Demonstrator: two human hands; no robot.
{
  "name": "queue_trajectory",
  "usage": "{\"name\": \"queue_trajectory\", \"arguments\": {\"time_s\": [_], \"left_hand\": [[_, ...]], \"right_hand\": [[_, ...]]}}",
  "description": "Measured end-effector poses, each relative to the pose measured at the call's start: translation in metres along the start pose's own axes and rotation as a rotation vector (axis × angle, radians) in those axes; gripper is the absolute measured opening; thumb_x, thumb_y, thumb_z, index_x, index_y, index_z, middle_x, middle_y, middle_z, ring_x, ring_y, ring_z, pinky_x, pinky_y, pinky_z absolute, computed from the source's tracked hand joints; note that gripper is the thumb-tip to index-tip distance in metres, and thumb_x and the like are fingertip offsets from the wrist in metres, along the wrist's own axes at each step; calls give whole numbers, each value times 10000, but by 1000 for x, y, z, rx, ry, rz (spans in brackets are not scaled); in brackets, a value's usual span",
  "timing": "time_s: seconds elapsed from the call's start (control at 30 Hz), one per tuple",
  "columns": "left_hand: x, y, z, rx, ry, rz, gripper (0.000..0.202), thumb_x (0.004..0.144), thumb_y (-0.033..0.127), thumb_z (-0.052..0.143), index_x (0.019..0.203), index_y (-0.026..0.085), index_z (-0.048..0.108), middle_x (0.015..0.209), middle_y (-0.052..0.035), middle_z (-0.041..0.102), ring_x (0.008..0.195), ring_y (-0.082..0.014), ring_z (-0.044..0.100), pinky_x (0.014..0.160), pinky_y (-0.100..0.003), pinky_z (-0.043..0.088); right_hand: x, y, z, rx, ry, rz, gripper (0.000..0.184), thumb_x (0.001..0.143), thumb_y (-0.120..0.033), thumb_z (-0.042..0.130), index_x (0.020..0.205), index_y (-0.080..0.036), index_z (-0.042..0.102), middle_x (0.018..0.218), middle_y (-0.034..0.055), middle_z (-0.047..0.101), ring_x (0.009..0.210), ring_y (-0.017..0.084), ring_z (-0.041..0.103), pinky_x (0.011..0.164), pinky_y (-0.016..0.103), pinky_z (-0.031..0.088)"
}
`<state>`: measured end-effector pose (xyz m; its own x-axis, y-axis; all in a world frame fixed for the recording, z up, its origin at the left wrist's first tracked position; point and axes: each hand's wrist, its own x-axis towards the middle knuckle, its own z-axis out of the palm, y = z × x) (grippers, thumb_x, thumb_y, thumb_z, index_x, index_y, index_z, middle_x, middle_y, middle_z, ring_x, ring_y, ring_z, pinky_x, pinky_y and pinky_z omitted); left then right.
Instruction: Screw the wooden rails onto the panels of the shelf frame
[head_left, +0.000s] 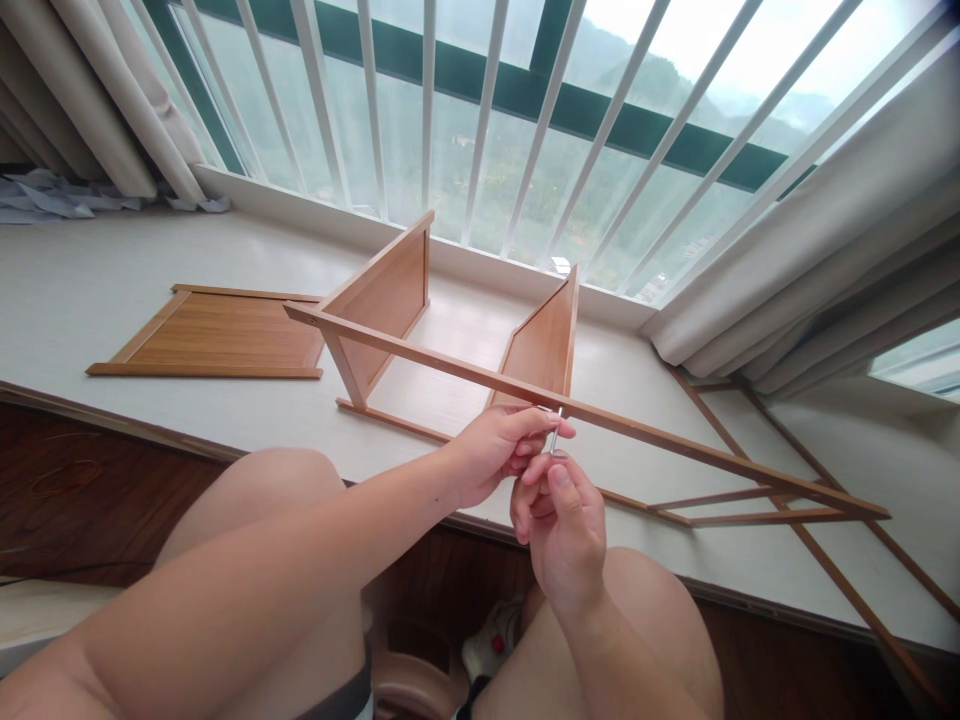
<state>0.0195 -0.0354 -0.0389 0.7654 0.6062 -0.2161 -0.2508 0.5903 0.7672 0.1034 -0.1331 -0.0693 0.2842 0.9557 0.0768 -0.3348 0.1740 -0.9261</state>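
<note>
Aslant, the metal rod (555, 438) sits in left fingers (534, 420), above right fingers (562, 485)

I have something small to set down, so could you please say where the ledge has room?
Bare ledge lies between flat panel and left curtain, and between the upright panels. It's crowded around the left hand and right hand, and where the rail crosses another frame.
</note>
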Motion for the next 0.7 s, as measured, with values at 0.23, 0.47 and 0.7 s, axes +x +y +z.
{"name": "queue_trajectory", "arguments": {"time_s": [0.23, 0.47, 0.7], "left_hand": [[-1, 1, -1, -10, -8, 6, 296, 799, 395, 647, 895, 119, 692, 544, 74, 280, 468, -54, 289, 481, -201, 244], [0, -1, -1, -41, -39, -1, 305, 793, 392, 659, 913, 113, 688, 552, 75, 264, 491, -61, 265, 470, -199, 222], [0, -1, 1, -45, -40, 11, 320, 791, 409, 662, 889, 106, 689, 540, 75, 254, 494, -62, 241, 457, -194, 200]], "right_hand": [[1, -1, -1, -122, 48, -55, 269, 967, -373, 478, 805, -175, 563, 501, -55, 467, 394, 73, 406, 396, 204, 294], [6, -4, -5, -323, 143, -126, 262, 946, -392, 525, 796, -179, 547, 468, -70, 446, 416, 73, 388, 441, 205, 313], [9, -8, -8, -535, 229, -206, 239, 930, -408, 548, 832, -191, 559, 499, -69, 459, 440, 90, 401, 474, 232, 323]]}}
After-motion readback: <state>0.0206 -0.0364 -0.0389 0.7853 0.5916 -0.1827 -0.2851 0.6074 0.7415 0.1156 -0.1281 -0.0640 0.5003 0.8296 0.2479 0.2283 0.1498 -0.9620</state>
